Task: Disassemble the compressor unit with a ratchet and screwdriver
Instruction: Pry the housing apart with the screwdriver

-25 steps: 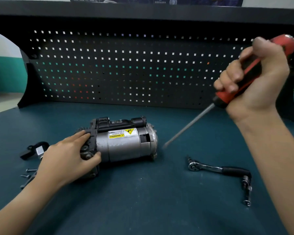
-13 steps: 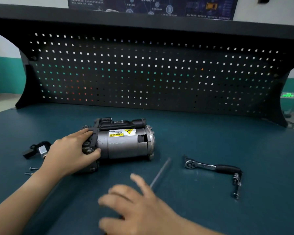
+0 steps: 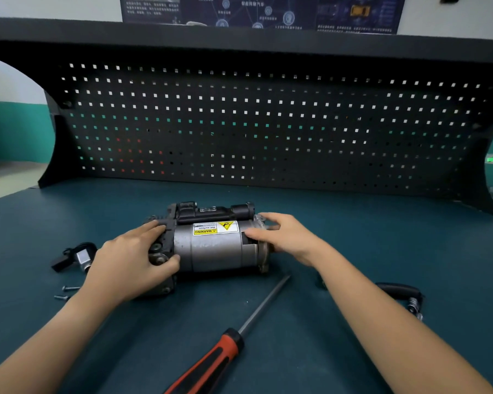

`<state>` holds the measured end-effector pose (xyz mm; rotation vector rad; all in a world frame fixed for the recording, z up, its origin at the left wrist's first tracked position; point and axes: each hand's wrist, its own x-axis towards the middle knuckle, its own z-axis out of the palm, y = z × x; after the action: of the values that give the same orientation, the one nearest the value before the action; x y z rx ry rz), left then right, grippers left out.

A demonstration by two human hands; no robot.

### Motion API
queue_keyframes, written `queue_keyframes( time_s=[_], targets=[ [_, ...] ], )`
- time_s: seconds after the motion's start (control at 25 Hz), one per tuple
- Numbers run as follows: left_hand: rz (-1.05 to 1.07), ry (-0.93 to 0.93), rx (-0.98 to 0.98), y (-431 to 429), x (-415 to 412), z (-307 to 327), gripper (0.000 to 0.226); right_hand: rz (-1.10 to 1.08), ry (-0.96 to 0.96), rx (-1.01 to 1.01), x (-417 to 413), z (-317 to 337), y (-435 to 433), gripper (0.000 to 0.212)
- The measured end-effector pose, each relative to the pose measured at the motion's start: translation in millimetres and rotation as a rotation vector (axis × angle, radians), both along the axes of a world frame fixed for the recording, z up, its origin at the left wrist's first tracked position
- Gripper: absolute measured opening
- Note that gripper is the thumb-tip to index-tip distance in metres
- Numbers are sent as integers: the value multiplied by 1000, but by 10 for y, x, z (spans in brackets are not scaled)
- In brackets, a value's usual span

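Note:
The grey compressor unit [image 3: 214,248] lies on its side in the middle of the bench, with a yellow warning label on top and a black block along its back. My left hand [image 3: 131,260] grips its dark left end, thumb in front and fingers on top. My right hand [image 3: 285,237] holds the right end cap, fingers curled over its rim. The red and black screwdriver [image 3: 225,351] lies loose on the mat in front, its tip pointing up toward the unit. The ratchet [image 3: 404,294] lies at the right, mostly hidden behind my right forearm.
A small black and silver part [image 3: 74,255] sits left of the unit, with two loose screws [image 3: 66,292] just in front of it. A black pegboard [image 3: 268,123] closes off the back of the teal bench [image 3: 353,223].
My right hand has put the screwdriver down on the mat and moved up to the compressor's right end. My left hand has stayed on the left end.

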<state>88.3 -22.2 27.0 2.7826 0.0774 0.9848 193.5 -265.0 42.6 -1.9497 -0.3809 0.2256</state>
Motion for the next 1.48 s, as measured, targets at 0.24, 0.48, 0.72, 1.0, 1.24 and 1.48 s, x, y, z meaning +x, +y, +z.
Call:
queue_keyframes(
  time_s=[0.24,0.48,0.72,1.0,1.24,1.48],
  targets=[
    [13,-8,4,-19,-5,8,82,172,47,-54,68,121,-78,25],
    [31,-3,2,-8,1,7,88,238,35,-99,149,166,-124,29],
    [29,0,5,-2,12,3,90,260,108,-52,264,173,-174,31],
    [59,-37,21,-63,-1,12,87,187,137,84,237,33,-168,52],
    [72,-44,2,-55,12,-14,72,120,25,282,99,-145,-230,24],
    [63,-54,-21,-116,-12,14,80,200,281,788,38,57,-509,67]
  ],
)
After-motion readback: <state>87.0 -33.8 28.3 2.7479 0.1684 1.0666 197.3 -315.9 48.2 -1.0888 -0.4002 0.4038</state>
